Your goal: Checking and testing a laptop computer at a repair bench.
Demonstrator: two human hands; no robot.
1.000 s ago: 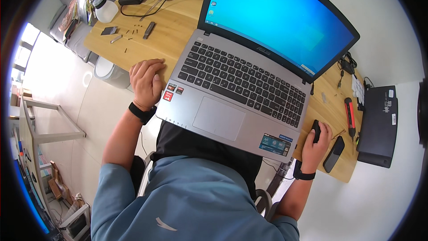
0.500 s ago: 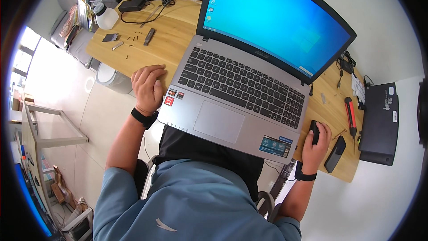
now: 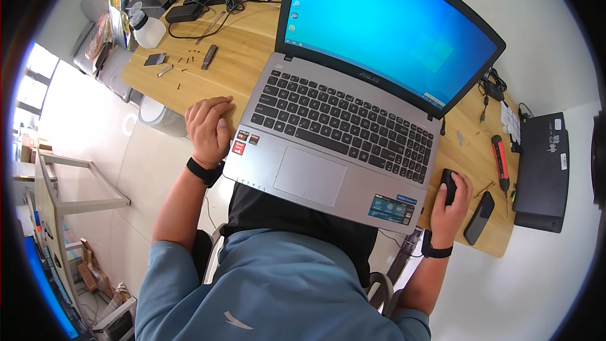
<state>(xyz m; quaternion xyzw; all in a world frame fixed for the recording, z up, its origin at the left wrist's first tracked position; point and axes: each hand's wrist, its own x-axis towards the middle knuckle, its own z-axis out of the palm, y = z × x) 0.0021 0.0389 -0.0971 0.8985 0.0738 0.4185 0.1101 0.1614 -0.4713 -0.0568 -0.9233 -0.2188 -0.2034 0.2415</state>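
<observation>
black mouse [image 3: 449,183] gripped by right hand [image 3: 449,213], narrow gap to phone [image 3: 479,218] | left hand [image 3: 208,129] unclenched at desk [image 3: 237,66] edge

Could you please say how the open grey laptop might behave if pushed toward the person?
The open grey laptop is probably stiff, having a broad, flat base. It may tip, since it appears to overhang the pale wooden table. The raised black-framed screen might wobble, being hinged open.

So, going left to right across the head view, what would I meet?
White bottle, left hand, laptop touchpad, black computer mouse, black smartphone, red-and-black screwdriver, black panel.
</observation>
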